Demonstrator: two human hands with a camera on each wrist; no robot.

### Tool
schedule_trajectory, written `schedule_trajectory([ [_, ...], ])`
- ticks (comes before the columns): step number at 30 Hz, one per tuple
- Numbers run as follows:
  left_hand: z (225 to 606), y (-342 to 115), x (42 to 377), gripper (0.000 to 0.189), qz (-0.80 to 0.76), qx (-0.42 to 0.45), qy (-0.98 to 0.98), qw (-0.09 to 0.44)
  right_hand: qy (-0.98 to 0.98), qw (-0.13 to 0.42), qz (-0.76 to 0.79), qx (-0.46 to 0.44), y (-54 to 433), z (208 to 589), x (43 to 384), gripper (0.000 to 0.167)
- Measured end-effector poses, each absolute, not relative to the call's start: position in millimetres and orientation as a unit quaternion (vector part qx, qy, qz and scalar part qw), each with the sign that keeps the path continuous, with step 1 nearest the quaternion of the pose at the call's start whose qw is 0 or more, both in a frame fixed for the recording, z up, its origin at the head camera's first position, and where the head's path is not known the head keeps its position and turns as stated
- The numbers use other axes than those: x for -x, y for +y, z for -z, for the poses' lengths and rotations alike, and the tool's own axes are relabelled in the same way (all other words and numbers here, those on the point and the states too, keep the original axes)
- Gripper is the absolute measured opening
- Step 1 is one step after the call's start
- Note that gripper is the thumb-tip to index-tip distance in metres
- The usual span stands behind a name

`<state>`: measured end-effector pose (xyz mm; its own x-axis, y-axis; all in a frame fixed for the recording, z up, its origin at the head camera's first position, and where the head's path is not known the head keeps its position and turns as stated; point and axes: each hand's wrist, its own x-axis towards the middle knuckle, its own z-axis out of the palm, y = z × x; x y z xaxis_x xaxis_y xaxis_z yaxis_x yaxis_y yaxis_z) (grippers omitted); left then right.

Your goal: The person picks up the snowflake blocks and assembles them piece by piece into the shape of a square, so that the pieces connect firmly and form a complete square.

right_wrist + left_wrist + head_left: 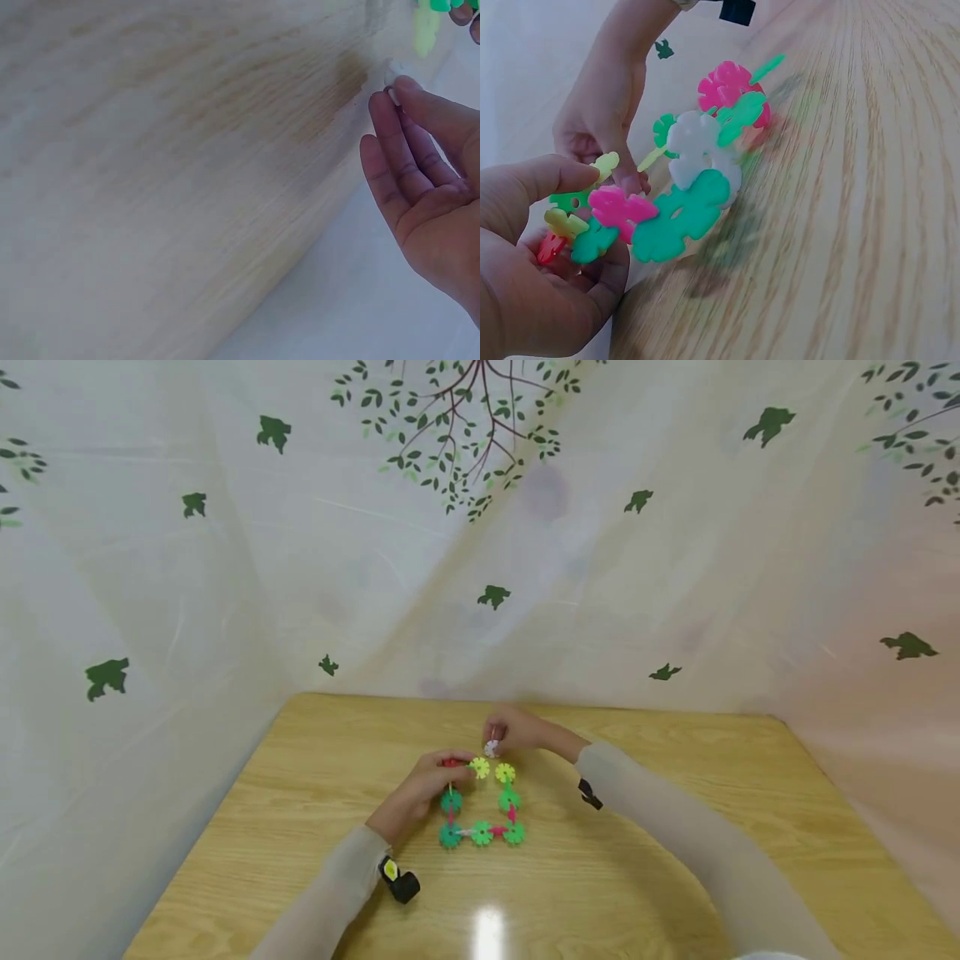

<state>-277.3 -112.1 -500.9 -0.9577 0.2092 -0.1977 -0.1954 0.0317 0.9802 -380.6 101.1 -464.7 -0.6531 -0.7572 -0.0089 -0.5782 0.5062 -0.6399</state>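
Observation:
Flower-shaped plastic discs in green, teal, yellow, pink, red and white are joined edge to edge in a near-square chain [482, 833]. My left hand [431, 781] grips the chain's far left corner, thumb and fingers around the red disc [552, 247] and the yellow and green ones beside it. A white disc [491, 748] is pinched between thumb and fingertips of my right hand [516, 727]. It hangs just beyond the gap between two yellow discs, one by my left fingertips and the other yellow disc [505, 772] at the right end.
The wooden table [637, 877] lies under both hands. Behind it hangs a pale curtain [397, 593] printed with leaves and birds, meeting the table's far edge. Small black cameras [401, 881] are strapped at both wrists.

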Motion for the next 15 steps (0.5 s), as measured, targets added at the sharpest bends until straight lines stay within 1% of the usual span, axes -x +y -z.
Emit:
schedule_trajectory([
  [4, 502, -111, 281, 0.041, -0.702, 0.002, 0.697, 0.146, 0.848, 0.128, 0.344, 0.381, 115, 466, 374, 0.010],
  [9, 503, -109, 284, 0.037, -0.712, 0.017, 0.688, 0.139, 0.838, 0.119, 0.392, 0.359, 127, 463, 363, 0.006],
  [15, 501, -105, 284, 0.035, -0.725, 0.030, 0.676, 0.126, 0.821, 0.111, 0.439, 0.347, 130, 462, 349, 0.008],
])
